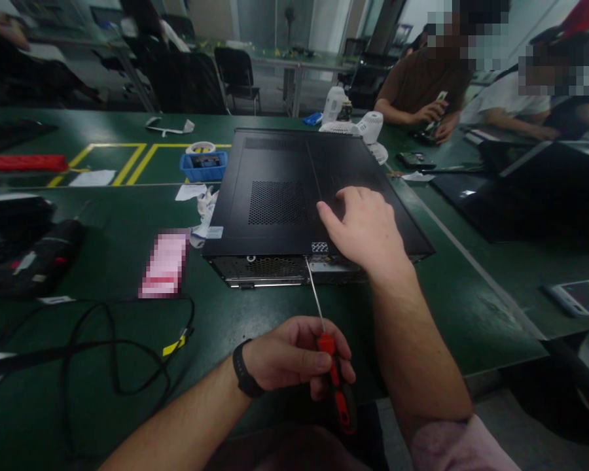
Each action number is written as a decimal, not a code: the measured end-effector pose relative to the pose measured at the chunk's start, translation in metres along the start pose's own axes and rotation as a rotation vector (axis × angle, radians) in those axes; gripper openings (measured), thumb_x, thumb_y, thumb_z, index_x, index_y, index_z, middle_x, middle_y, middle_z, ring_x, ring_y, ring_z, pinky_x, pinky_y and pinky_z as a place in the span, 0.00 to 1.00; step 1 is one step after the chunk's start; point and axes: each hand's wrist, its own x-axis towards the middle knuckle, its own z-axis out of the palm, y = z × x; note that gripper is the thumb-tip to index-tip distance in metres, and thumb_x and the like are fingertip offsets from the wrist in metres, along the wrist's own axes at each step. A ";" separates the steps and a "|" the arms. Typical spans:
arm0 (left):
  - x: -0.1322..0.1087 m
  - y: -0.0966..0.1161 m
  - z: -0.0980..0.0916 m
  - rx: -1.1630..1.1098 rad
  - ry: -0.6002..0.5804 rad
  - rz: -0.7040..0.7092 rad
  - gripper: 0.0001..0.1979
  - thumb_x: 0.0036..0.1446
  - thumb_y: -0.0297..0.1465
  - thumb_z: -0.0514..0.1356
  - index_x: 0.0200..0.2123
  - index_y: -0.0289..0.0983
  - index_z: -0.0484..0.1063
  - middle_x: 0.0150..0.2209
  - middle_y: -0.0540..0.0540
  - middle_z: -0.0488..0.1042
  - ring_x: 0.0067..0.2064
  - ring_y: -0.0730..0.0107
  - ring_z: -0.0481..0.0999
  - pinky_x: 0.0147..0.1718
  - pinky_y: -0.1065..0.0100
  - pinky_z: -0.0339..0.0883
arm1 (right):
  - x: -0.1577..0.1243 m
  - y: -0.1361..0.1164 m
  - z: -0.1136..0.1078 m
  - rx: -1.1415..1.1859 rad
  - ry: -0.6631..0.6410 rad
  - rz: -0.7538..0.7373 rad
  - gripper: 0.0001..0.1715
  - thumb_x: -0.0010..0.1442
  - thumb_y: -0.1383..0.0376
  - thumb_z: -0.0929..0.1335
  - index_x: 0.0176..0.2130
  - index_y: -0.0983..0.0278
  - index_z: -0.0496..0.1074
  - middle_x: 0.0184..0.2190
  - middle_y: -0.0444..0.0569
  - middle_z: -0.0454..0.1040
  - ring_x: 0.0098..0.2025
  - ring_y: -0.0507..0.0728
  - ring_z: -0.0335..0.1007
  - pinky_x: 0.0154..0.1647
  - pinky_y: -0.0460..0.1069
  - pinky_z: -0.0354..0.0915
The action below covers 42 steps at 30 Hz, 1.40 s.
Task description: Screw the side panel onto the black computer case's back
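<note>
A black computer case (275, 157) lies flat on the green table, its rear panel facing me. My left hand (304, 356), with a dark band on the wrist, grips a red and black screwdriver (341, 399) by its handle. The screwdriver's thin metal shaft runs up to the top edge of the rear panel; the tip's exact seat is too small to tell. My right hand (368, 226) rests on top of the case towards the right, fingers spread, holding nothing. A perforated vent (277, 203) shows in the cover to its left.
A pink-screened phone (165, 265), black cable (122, 343) and power drill (44, 255) lie at left. A blue bin (203, 167) and a white glove (206, 210) sit beside the case. White fans (370, 127) stand behind it. Co-workers sit at right.
</note>
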 end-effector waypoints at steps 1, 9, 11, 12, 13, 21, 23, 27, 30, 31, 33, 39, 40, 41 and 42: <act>0.000 -0.001 -0.001 0.005 0.003 0.012 0.16 0.55 0.32 0.74 0.42 0.32 0.75 0.38 0.42 0.84 0.28 0.74 0.82 0.24 0.78 0.75 | 0.000 0.000 0.000 -0.002 0.003 -0.002 0.31 0.70 0.47 0.61 0.55 0.68 0.73 0.54 0.65 0.76 0.56 0.72 0.70 0.55 0.64 0.65; 0.003 -0.012 -0.008 0.051 -0.017 0.068 0.18 0.57 0.38 0.72 0.38 0.37 0.67 0.37 0.44 0.83 0.24 0.75 0.79 0.18 0.80 0.67 | 0.002 0.002 0.004 -0.013 0.023 -0.014 0.32 0.70 0.46 0.60 0.54 0.68 0.74 0.52 0.65 0.76 0.54 0.71 0.70 0.54 0.64 0.65; 0.002 -0.011 -0.008 0.050 -0.027 0.070 0.17 0.58 0.38 0.71 0.39 0.37 0.67 0.36 0.45 0.83 0.24 0.76 0.78 0.18 0.80 0.66 | 0.002 0.002 0.004 -0.008 0.023 -0.013 0.32 0.70 0.46 0.60 0.54 0.67 0.74 0.52 0.65 0.76 0.54 0.71 0.70 0.53 0.64 0.66; 0.002 -0.011 -0.007 0.048 -0.022 0.069 0.17 0.58 0.37 0.71 0.40 0.37 0.68 0.35 0.45 0.83 0.23 0.76 0.78 0.18 0.80 0.66 | 0.002 0.002 0.003 -0.005 0.022 -0.013 0.32 0.70 0.46 0.60 0.54 0.67 0.74 0.52 0.65 0.77 0.54 0.71 0.70 0.53 0.64 0.66; 0.002 -0.010 -0.007 0.045 -0.017 0.063 0.16 0.58 0.37 0.71 0.41 0.36 0.70 0.35 0.45 0.83 0.24 0.77 0.78 0.19 0.81 0.67 | 0.002 0.002 0.003 -0.003 0.022 -0.012 0.32 0.70 0.45 0.60 0.54 0.67 0.74 0.52 0.65 0.77 0.54 0.71 0.70 0.53 0.64 0.66; 0.002 -0.005 -0.001 0.003 -0.011 0.025 0.14 0.57 0.30 0.72 0.45 0.32 0.77 0.41 0.40 0.84 0.33 0.73 0.83 0.28 0.78 0.75 | 0.002 -0.002 0.001 -0.019 0.014 0.002 0.32 0.70 0.45 0.60 0.53 0.68 0.74 0.52 0.65 0.77 0.54 0.72 0.70 0.53 0.65 0.67; 0.004 -0.008 -0.003 0.009 -0.017 0.046 0.13 0.57 0.30 0.72 0.42 0.33 0.76 0.40 0.42 0.84 0.31 0.74 0.83 0.25 0.79 0.74 | 0.001 -0.002 0.001 -0.024 0.016 0.005 0.32 0.70 0.45 0.61 0.53 0.67 0.74 0.52 0.65 0.77 0.54 0.73 0.71 0.53 0.65 0.67; 0.006 -0.015 -0.008 0.015 -0.046 0.104 0.13 0.59 0.32 0.71 0.40 0.36 0.69 0.37 0.45 0.83 0.22 0.79 0.76 0.18 0.79 0.68 | 0.001 -0.003 0.001 -0.021 0.011 0.018 0.32 0.70 0.45 0.61 0.54 0.68 0.74 0.52 0.65 0.76 0.56 0.74 0.71 0.54 0.66 0.67; 0.006 -0.017 -0.010 0.026 -0.049 0.102 0.14 0.60 0.35 0.70 0.40 0.37 0.67 0.37 0.46 0.83 0.19 0.81 0.73 0.17 0.80 0.65 | 0.002 -0.003 0.001 -0.022 0.010 0.017 0.32 0.70 0.45 0.61 0.54 0.68 0.74 0.53 0.65 0.76 0.56 0.73 0.71 0.54 0.66 0.67; 0.006 -0.016 -0.010 0.025 -0.048 0.097 0.14 0.61 0.35 0.69 0.41 0.37 0.68 0.36 0.46 0.83 0.20 0.81 0.73 0.18 0.80 0.65 | 0.002 -0.003 0.001 -0.023 0.007 0.016 0.32 0.70 0.45 0.61 0.54 0.68 0.74 0.53 0.65 0.76 0.55 0.73 0.71 0.54 0.66 0.67; 0.005 -0.013 -0.008 0.009 -0.044 0.077 0.13 0.61 0.35 0.69 0.42 0.35 0.70 0.36 0.45 0.83 0.21 0.80 0.75 0.20 0.79 0.68 | 0.003 -0.002 0.001 -0.028 0.004 0.011 0.32 0.70 0.45 0.61 0.54 0.68 0.74 0.52 0.65 0.76 0.55 0.72 0.71 0.54 0.65 0.67; 0.003 -0.006 0.000 -0.016 -0.037 0.031 0.13 0.57 0.30 0.71 0.43 0.32 0.75 0.41 0.41 0.83 0.27 0.78 0.80 0.27 0.78 0.75 | 0.004 0.000 0.003 -0.036 0.014 -0.004 0.33 0.70 0.45 0.60 0.53 0.69 0.74 0.51 0.65 0.76 0.53 0.71 0.70 0.52 0.64 0.66; 0.003 -0.007 -0.001 -0.010 -0.032 0.038 0.13 0.57 0.30 0.71 0.43 0.32 0.75 0.41 0.41 0.83 0.26 0.78 0.79 0.26 0.78 0.74 | 0.004 0.000 0.003 -0.035 0.013 -0.003 0.33 0.70 0.45 0.60 0.53 0.69 0.74 0.51 0.65 0.76 0.53 0.71 0.70 0.52 0.64 0.66; 0.004 -0.008 -0.002 0.000 -0.029 0.046 0.13 0.57 0.31 0.72 0.42 0.33 0.74 0.41 0.42 0.83 0.26 0.78 0.79 0.24 0.78 0.73 | 0.004 -0.001 0.003 -0.033 0.011 -0.001 0.33 0.70 0.45 0.60 0.53 0.69 0.74 0.51 0.65 0.76 0.54 0.71 0.70 0.52 0.64 0.66; 0.004 -0.009 -0.004 0.010 -0.022 0.058 0.14 0.56 0.31 0.72 0.41 0.33 0.73 0.40 0.43 0.83 0.25 0.78 0.78 0.23 0.79 0.72 | 0.003 -0.001 0.003 -0.030 0.007 -0.001 0.33 0.70 0.45 0.60 0.53 0.69 0.74 0.51 0.65 0.76 0.54 0.71 0.70 0.53 0.64 0.66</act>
